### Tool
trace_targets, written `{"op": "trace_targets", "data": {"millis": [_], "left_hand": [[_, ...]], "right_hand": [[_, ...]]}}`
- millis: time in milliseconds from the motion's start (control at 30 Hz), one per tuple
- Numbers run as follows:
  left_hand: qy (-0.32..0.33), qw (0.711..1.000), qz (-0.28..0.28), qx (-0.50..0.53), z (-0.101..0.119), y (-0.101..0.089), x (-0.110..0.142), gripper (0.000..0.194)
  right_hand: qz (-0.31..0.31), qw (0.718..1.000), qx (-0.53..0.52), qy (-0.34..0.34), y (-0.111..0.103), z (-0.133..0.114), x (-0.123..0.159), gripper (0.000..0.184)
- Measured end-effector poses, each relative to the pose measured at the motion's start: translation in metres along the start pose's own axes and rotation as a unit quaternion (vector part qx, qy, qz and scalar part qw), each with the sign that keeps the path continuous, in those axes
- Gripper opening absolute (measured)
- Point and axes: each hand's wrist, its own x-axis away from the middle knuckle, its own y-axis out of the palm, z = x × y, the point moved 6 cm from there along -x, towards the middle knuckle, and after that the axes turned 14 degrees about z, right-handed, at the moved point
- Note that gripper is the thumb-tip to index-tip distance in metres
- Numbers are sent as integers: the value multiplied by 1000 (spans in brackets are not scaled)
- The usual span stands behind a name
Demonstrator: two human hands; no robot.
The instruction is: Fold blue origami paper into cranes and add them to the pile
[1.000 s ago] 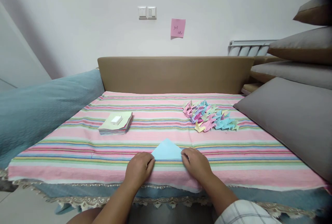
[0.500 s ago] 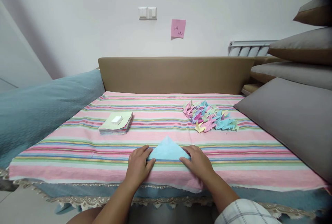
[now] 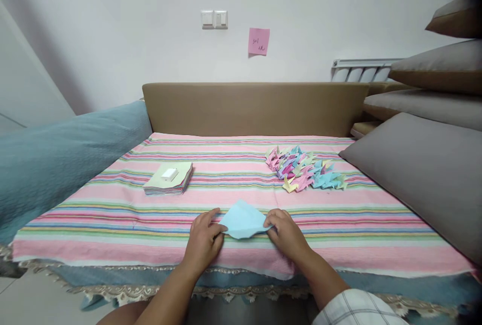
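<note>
A light blue sheet of origami paper [image 3: 243, 219], folded to a triangle, lies on the striped cloth in front of me, its near edge bowed open. At its left corner is my left hand [image 3: 205, 237], with the thumb on the paper and the index finger stretched out beside it; the fingers under the corner are partly hidden. My right hand [image 3: 286, 233] pinches the right corner between thumb and curled fingers.
A stack of square paper [image 3: 171, 179] with a small white block [image 3: 169, 174] on top stands at the left. Folded paper cranes [image 3: 301, 169] in several colours lie in a heap at the right. Grey cushions [image 3: 425, 174] are piled along the right side.
The paper's flat near edge has bowed open toward me and its tip has shifted slightly left and down. My right fingers have closed into a pinch; the left thumb has moved up onto the corner.
</note>
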Motion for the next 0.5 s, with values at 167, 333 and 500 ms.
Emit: {"op": "trace_targets", "data": {"millis": [167, 333, 500], "left_hand": [[42, 998, 34, -25, 3, 1, 1, 26], [34, 998, 22, -45, 5, 6, 2, 30], [25, 999, -18, -35, 8, 8, 6, 38]], "right_hand": [[18, 999, 30, -25, 1, -2, -1, 35], [-7, 998, 62, -30, 7, -1, 0, 40], [-55, 996, 64, -9, 12, 6, 3, 46]]}}
